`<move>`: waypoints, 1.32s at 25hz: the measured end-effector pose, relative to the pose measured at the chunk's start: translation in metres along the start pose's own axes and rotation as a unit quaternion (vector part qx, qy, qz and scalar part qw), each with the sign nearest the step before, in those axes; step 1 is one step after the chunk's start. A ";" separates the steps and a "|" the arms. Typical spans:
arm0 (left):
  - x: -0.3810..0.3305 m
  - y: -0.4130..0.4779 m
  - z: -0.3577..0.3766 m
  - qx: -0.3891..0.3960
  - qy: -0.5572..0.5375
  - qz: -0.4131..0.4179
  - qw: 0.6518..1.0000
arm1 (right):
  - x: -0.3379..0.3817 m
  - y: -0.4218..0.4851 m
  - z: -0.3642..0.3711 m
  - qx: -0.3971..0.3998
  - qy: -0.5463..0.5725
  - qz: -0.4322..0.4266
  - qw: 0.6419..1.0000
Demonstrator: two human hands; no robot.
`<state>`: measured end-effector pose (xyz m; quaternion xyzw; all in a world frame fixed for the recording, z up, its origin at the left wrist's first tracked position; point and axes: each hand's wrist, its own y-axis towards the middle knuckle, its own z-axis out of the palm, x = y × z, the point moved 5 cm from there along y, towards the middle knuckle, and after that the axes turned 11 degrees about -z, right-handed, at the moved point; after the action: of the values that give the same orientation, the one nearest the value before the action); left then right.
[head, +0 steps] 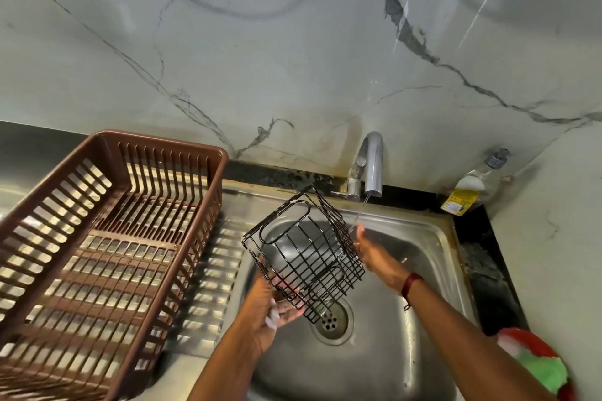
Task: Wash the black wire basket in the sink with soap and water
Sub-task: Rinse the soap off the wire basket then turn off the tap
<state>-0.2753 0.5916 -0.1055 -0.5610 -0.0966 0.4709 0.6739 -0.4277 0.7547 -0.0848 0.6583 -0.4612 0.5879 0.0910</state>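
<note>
The black wire basket [304,251] is held tilted above the steel sink [433,257], over the drain [332,319]. My left hand [277,306] grips its lower left edge from beneath, with soap foam on the fingers. My right hand [371,251] is flat and open beside the basket's right wall, its fingertips under a thin stream of water from the tap [371,166]. Whether it touches the wire is unclear.
A brown slatted plastic dish basket [107,257] stands on the steel drainboard at the left. A clear soap bottle [472,185] with a yellow label leans in the back right corner. A red dish holding a green scrubber [540,368] sits at the right on the black counter.
</note>
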 end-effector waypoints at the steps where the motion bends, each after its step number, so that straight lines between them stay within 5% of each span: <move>1: -0.001 -0.001 0.000 0.001 -0.004 -0.003 1.000 | 0.002 -0.001 0.001 0.000 -0.004 -0.002 1.000; 8: -0.002 0.000 0.001 0.006 -0.030 -0.010 0.999 | 0.035 0.000 0.007 -0.050 0.091 -0.112 0.988; 15: 0.013 -0.003 -0.003 -0.035 -0.005 -0.046 0.998 | 0.001 0.015 0.004 -0.062 0.059 -0.047 0.995; 22: 0.013 -0.006 0.001 -0.024 0.005 -0.034 0.999 | 0.057 0.016 0.016 -0.010 0.057 -0.130 0.990; 30: -0.002 -0.012 -0.009 -0.038 -0.032 0.017 0.999 | 0.010 -0.001 0.014 0.023 -0.035 0.019 0.999; 33: -0.005 -0.003 -0.009 -0.016 -0.024 0.004 1.000 | 0.027 0.004 0.012 0.000 0.003 -0.018 1.000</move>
<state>-0.2708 0.5821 -0.1038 -0.5609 -0.1182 0.4849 0.6605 -0.4257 0.7315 -0.0667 0.6645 -0.4492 0.5883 0.1028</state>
